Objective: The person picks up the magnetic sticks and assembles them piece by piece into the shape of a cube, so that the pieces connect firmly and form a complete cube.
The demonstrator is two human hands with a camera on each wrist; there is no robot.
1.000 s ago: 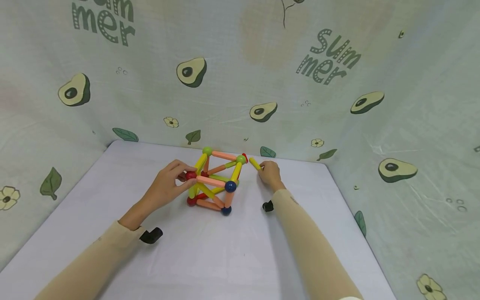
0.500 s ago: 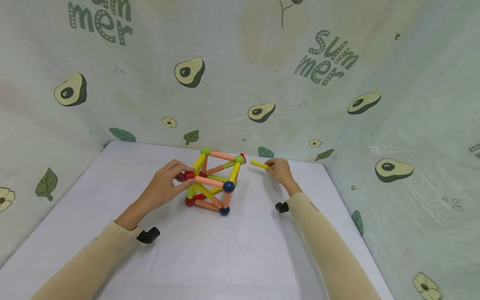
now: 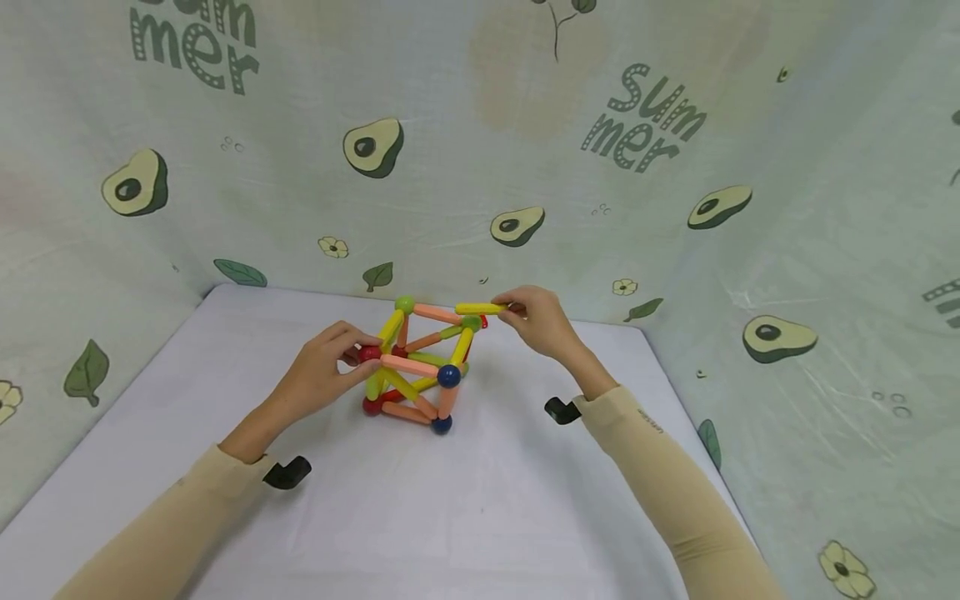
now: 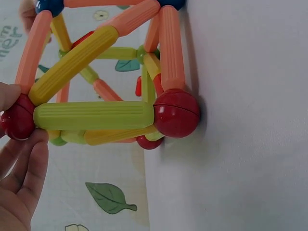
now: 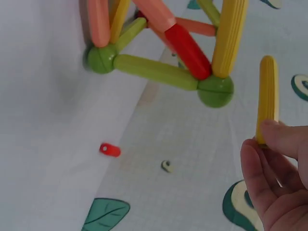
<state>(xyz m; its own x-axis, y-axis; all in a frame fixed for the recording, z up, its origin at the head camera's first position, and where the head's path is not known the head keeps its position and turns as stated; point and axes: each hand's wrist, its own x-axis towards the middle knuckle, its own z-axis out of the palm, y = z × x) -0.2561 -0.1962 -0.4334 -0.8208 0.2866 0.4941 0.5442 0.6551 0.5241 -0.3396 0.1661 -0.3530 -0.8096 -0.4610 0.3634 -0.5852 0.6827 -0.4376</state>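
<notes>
A boxy frame of magnetic rods (image 3: 411,366) and balls stands on the white table (image 3: 487,517). My left hand (image 3: 318,375) pinches the red ball (image 4: 18,118) at its upper left corner between thumb and fingers. With thumb and fingertips my right hand (image 3: 542,323) grips one end of a loose yellow magnetic rod (image 3: 478,308), whose other end points left. In the head view that rod overlaps the area just above the green ball (image 3: 471,322) at the frame's back right top corner. The right wrist view shows a gap between the rod (image 5: 268,96) and the green ball (image 5: 215,91).
Behind the frame, a small flat red piece (image 5: 110,149) with a hole lies near the table's far edge. Printed cloth (image 3: 442,192) hangs behind and at the sides. A black wrist camera (image 3: 287,473) sticks out from the left sleeve, another (image 3: 562,410) from the right.
The right hand first drew right, then rose and moved left with the yellow rod, which has swung from slanting to nearly level. The left hand keeps its hold on the red ball.
</notes>
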